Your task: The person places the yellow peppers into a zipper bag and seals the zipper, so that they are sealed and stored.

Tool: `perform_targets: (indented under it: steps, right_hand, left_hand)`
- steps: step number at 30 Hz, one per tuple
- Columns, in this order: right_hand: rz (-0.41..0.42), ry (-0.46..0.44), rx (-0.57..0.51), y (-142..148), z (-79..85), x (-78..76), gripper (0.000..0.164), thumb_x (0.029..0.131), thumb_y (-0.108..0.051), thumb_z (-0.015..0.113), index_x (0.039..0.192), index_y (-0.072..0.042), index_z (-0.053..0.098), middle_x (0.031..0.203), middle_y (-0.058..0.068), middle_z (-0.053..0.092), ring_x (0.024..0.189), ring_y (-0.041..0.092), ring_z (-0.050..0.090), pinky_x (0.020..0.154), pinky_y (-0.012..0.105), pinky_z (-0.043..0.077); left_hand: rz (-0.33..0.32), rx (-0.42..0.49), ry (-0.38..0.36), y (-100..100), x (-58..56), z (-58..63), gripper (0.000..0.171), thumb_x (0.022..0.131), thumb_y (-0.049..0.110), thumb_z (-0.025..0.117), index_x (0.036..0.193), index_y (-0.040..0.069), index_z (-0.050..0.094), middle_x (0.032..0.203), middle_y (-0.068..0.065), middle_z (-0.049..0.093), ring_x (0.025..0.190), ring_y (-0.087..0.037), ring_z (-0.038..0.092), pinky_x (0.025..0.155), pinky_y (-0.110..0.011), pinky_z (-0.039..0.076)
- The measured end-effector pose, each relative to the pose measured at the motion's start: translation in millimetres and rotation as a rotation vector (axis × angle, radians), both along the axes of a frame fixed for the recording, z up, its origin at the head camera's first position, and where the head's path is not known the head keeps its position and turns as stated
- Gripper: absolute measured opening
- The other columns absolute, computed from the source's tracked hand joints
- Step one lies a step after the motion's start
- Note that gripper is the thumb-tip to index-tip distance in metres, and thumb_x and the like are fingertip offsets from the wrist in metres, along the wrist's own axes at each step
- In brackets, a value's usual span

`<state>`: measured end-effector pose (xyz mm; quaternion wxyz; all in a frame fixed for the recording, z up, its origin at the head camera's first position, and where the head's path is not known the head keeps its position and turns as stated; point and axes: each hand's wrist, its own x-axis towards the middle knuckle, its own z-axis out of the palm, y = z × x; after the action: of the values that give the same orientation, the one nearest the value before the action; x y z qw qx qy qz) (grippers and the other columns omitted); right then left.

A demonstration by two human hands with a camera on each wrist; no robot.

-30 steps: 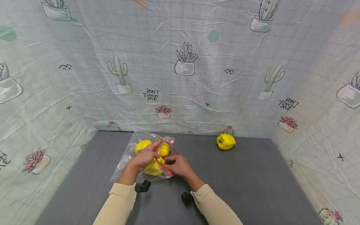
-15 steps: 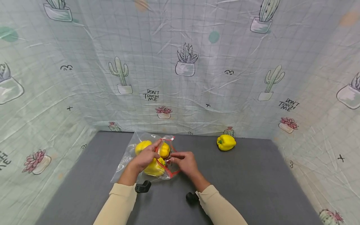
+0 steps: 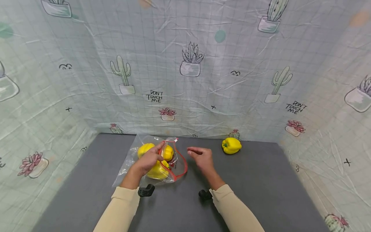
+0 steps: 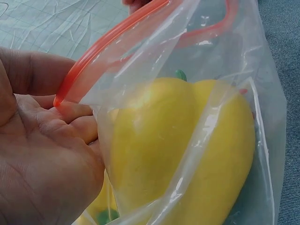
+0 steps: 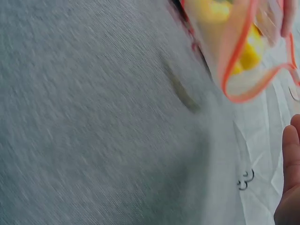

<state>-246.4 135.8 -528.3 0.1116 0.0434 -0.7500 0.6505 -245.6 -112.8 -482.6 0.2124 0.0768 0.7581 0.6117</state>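
Bag [image 3: 124,172] of peppers [image 3: 156,172], "DON'T TOUCH ME" backdrop [image 3: 185,93]

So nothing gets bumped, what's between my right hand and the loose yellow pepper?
The head view shows only bare grey tabletop between your right hand and the loose pepper.

Both sleeves [image 3: 119,206] are cream, with a black device [image 3: 146,190] worn at each wrist.

Soft, even light glares off the plastic bag [image 4: 234,61] at the left hand [image 4: 51,150]; beside the right hand [image 5: 290,173], its wrist view blurs and shadow [image 5: 180,176] dims the tabletop [image 5: 84,112].
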Motion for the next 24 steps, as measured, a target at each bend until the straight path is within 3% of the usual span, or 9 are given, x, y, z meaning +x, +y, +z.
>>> perform_targets:
  steps: [4, 11, 20, 24]
  right_hand:
    - [-0.049, -0.019, -0.012, 11, 3.2, -5.0, 0.018, 0.087, -0.005, 0.081, 0.105, -0.002, 0.083, 0.106, 0.019, 0.080, 0.086, 0.004, 0.075, 0.075, 0.016, 0.058]
    - [-0.111, -0.041, -0.024, 29, 32.8, 3.6, 0.022, 0.091, -0.003, 0.077, 0.110, 0.007, 0.078, 0.111, 0.024, 0.078, 0.089, 0.006, 0.076, 0.078, 0.013, 0.057]
    - [-0.205, -0.114, -0.075, 56, 12.6, -16.3, 0.027, 0.093, -0.016, 0.079, 0.117, -0.004, 0.080, 0.120, 0.016, 0.078, 0.098, 0.006, 0.074, 0.084, 0.012, 0.057]
    - [-0.231, -0.072, -0.086, 66, 11.9, -18.7, 0.028, 0.093, -0.015, 0.078, 0.118, -0.001, 0.078, 0.121, 0.020, 0.077, 0.093, 0.000, 0.072, 0.083, 0.011, 0.057]
  left_hand:
    - [-0.003, -0.001, -0.011, -1, 0.1, 0.2, 0.087, 0.089, -0.007, 0.044, 0.168, 0.007, 0.011, 0.178, -0.014, 0.002, 0.164, -0.035, 0.002, 0.133, -0.053, 0.011]
    - [0.002, 0.013, -0.017, -1, -0.6, 0.0, 0.086, 0.090, -0.007, 0.044, 0.168, 0.008, 0.011, 0.178, -0.013, 0.003, 0.164, -0.034, 0.005, 0.132, -0.052, 0.015]
    - [0.010, 0.024, -0.019, -1, 0.1, 1.4, 0.087, 0.090, -0.007, 0.046, 0.168, 0.007, 0.009, 0.178, -0.014, 0.000, 0.164, -0.035, 0.003, 0.132, -0.053, 0.017]
    - [0.011, 0.030, -0.022, -1, -0.4, 0.3, 0.086, 0.091, -0.007, 0.045, 0.168, 0.007, 0.009, 0.177, -0.014, -0.001, 0.164, -0.034, 0.003, 0.132, -0.053, 0.017]
